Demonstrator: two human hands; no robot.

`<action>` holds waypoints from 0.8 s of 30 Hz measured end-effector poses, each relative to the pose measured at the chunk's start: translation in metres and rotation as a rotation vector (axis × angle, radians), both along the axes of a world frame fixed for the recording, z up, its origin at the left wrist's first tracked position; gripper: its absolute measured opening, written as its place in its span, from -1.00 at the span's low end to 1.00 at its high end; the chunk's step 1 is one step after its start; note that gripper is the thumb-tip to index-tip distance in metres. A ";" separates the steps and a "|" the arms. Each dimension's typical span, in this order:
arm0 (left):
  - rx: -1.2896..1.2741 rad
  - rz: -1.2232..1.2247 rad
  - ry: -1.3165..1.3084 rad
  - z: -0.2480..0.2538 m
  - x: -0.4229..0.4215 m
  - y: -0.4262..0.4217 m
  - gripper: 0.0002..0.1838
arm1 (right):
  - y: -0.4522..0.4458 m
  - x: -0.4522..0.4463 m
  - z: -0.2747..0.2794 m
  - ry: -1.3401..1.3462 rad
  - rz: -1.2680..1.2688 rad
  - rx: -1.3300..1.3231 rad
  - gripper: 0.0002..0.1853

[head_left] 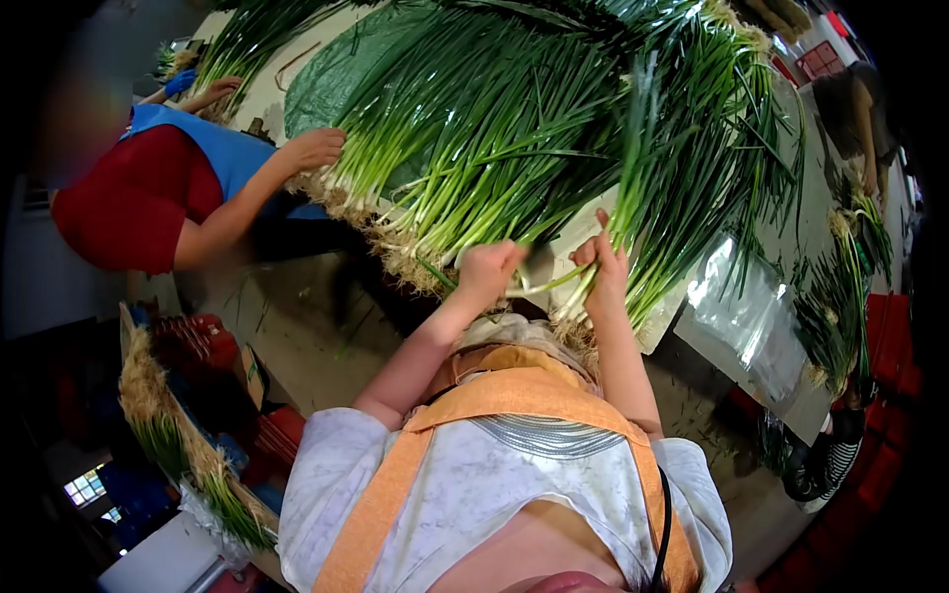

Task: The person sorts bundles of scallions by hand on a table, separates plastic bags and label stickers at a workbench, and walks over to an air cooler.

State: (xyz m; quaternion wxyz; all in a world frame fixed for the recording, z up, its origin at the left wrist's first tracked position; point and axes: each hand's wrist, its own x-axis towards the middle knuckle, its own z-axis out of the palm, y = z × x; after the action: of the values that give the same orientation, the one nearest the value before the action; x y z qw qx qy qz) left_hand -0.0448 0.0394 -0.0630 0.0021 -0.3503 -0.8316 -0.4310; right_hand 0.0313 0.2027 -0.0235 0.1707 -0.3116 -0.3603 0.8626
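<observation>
My right hand [605,275] is closed around a few green onions [633,212], its index finger sticking up and the long leaves reaching away toward the top. A pale stalk [546,288] runs from it toward my left hand [484,273]. My left hand is curled into a fist; what it grips, if anything, is hidden. A dark blurred patch between the hands cannot be made out. Just beyond lies a wide heap of green onions [494,158], with white stems and shaggy roots [405,262] toward me.
At the left, a co-worker in red and blue has a hand [314,148] on the heap. Clear plastic bags [746,311] lie on the table at right, near more green onions [835,306]. Another person stands at far right. Bundled onions [178,445] stand behind at lower left.
</observation>
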 end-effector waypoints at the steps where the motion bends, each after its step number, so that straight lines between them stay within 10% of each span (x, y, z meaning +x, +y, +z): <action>1: -0.046 0.041 0.028 -0.005 -0.009 0.000 -0.67 | 0.005 0.002 0.004 0.026 -0.019 0.047 -0.60; 9: -0.163 0.343 0.163 0.002 -0.048 0.002 -0.62 | 0.026 0.015 0.034 0.220 -0.173 0.304 -0.55; 14: -0.334 0.561 -0.243 -0.001 -0.075 -0.033 -0.68 | 0.050 0.023 0.049 0.306 -0.311 0.254 -0.60; 19: -0.418 0.395 0.301 -0.008 -0.064 -0.006 -0.56 | 0.052 0.034 0.029 0.208 -0.051 0.184 -0.64; 24: 0.349 -0.411 -0.907 0.012 0.000 0.072 -0.40 | 0.006 0.035 0.031 0.200 0.187 -0.072 -0.59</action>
State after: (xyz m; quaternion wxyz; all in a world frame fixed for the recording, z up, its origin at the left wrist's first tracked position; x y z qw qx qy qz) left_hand -0.0451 0.1117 -0.0508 -0.3845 -0.2789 -0.5789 -0.6627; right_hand 0.0665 0.2084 0.0071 0.1133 -0.1950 -0.3377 0.9138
